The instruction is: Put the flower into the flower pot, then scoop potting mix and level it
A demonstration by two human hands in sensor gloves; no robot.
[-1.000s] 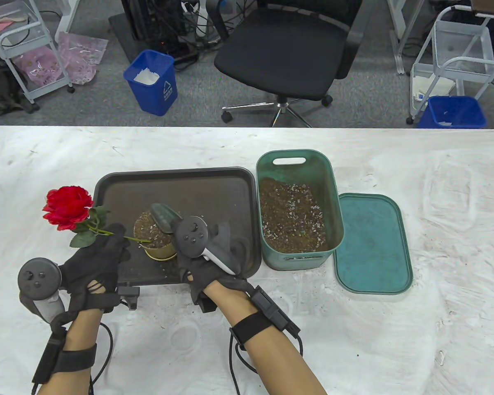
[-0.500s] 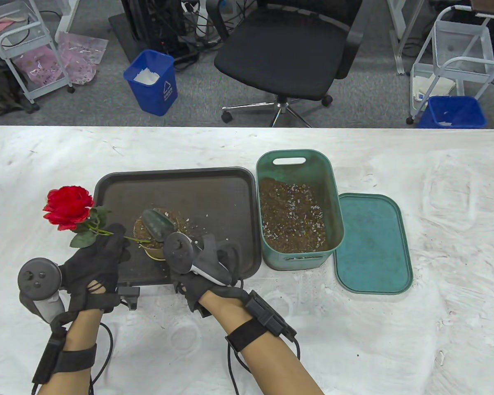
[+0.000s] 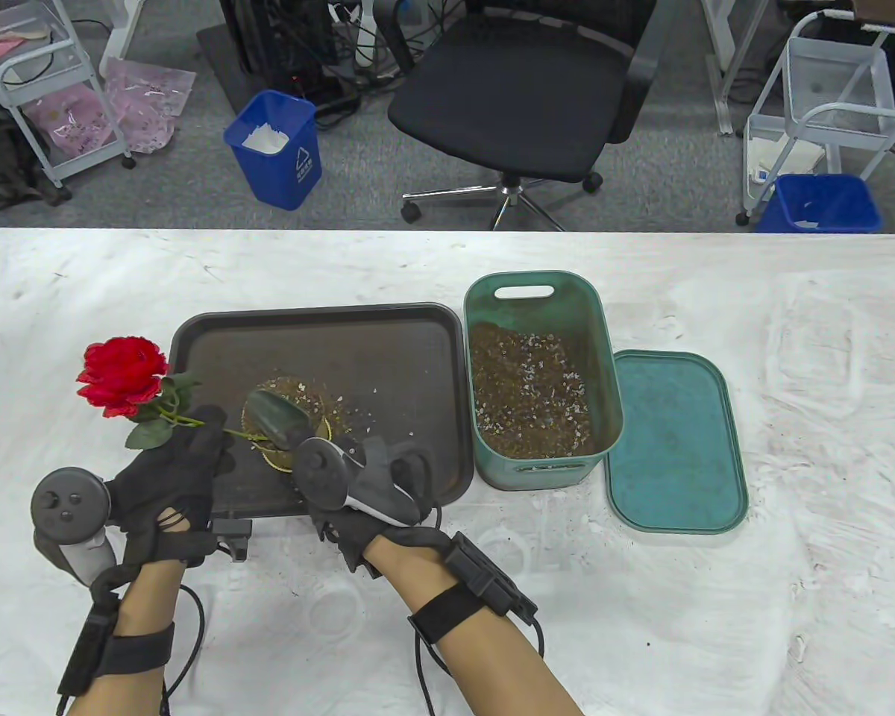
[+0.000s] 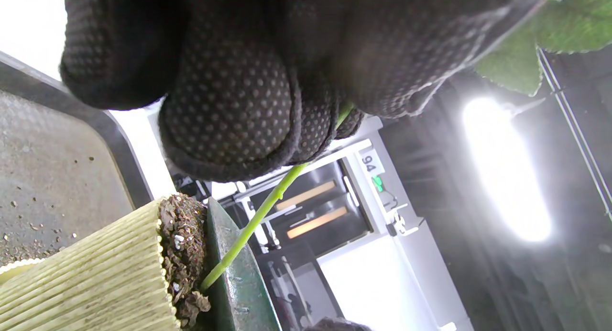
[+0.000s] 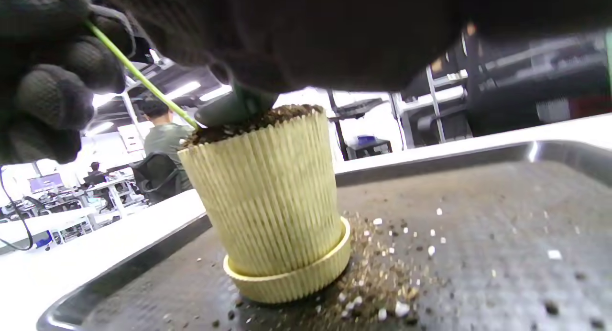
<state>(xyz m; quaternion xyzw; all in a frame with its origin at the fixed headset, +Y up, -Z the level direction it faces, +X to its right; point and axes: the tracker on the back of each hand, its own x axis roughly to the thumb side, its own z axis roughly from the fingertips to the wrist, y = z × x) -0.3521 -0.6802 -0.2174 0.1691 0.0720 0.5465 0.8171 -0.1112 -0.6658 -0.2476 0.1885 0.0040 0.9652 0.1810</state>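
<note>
A red flower (image 3: 123,374) leans left, its green stem (image 4: 253,221) running down into the yellow ribbed flower pot (image 5: 267,192) on the dark tray (image 3: 321,335). My left hand (image 3: 205,432) pinches the stem between its fingers (image 4: 229,106), just left of the pot (image 3: 283,456). My right hand (image 3: 399,462) grips the handle of a green trowel (image 3: 274,418); the handle is hidden under the hand. The trowel blade (image 4: 239,283) lies flat on the potting mix (image 4: 184,235) heaped at the pot's rim, against the stem.
Spilled mix (image 5: 382,273) lies on the tray around the pot's saucer. A green bin (image 3: 541,283) holding potting mix stands right of the tray, its lid (image 3: 675,440) flat beside it. Beyond the table's far edge are an office chair (image 3: 522,97) and blue bins.
My right hand drew the trowel blade left and toward me across the pot's top. Loose mix now lies on the tray right of the pot. The left hand and flower stayed put.
</note>
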